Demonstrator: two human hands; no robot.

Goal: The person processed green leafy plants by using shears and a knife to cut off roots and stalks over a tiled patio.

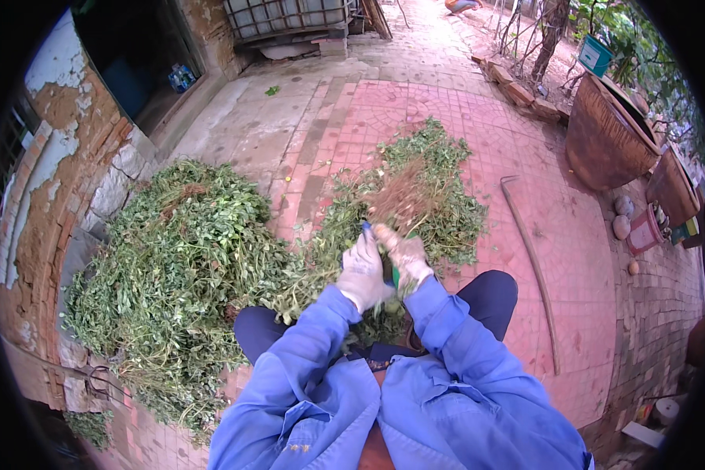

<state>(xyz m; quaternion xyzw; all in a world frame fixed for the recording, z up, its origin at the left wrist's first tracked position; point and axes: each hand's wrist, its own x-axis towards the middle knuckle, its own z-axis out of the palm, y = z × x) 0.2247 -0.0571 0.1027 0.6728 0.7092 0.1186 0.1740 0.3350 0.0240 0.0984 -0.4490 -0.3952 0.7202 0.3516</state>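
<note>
My left hand (363, 271), in a whitish glove, is closed around a bunch of uprooted leafy plants, probably peanut plants, between my knees. Their tangled reddish-brown roots (404, 197) point away from me, with small pale bits among them. My right hand (409, 258), also gloved and slightly blurred, grips the same bunch close beside the left. Something blue shows at the left fingertips and something green by the right palm; what they are is unclear. Beneath and beyond the hands lies a spread of green plants (440, 150). A larger plant heap (194, 258) rises to my left.
A bent wooden stick (529, 252) lies on the pink tiles to my right. Large brown clay pots (608, 132) and a pink bucket (646, 232) stand farther right. A pronged fork (97, 379) rests by the left wall. Another person (463, 6) crouches far ahead.
</note>
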